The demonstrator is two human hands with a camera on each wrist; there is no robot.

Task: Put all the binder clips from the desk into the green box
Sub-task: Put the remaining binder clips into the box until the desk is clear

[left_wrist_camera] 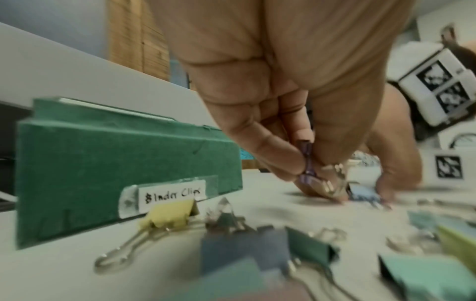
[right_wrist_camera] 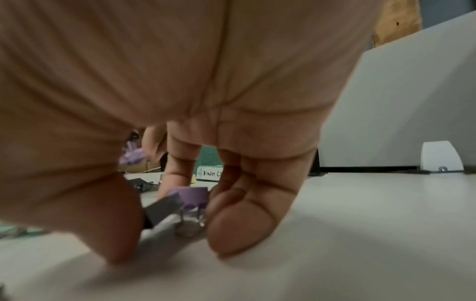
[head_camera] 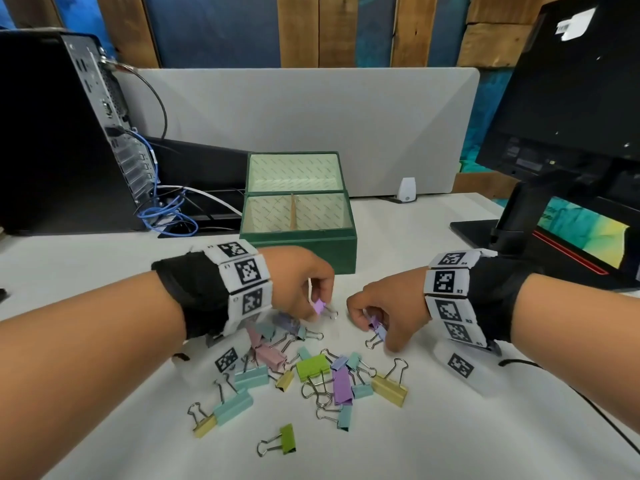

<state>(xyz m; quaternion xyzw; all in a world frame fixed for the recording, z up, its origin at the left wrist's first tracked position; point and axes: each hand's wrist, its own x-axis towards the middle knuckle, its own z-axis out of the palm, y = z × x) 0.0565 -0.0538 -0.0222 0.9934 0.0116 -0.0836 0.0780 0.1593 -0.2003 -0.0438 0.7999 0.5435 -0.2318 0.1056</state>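
The green box [head_camera: 304, 245] stands open at the desk's middle, its two compartments holding nothing; a "Binder Clips" label [left_wrist_camera: 172, 195] is taped on its front. Several pastel binder clips [head_camera: 311, 367] lie scattered on the white desk in front of it. My left hand [head_camera: 311, 296] pinches a small purple clip [head_camera: 319, 306], also the purple clip [left_wrist_camera: 307, 163] between thumb and fingers in the left wrist view. My right hand [head_camera: 375, 323] curls round a purple clip [right_wrist_camera: 192, 196] and a pale blue clip [head_camera: 380, 331] on the desk, just right of the left hand.
A black computer tower [head_camera: 62, 133] with blue cables [head_camera: 166, 213] stands at the back left. A monitor [head_camera: 568, 98] on its stand fills the right. A grey divider panel [head_camera: 294, 116] runs behind the box. A small white device [head_camera: 407, 190] sits at the divider's foot.
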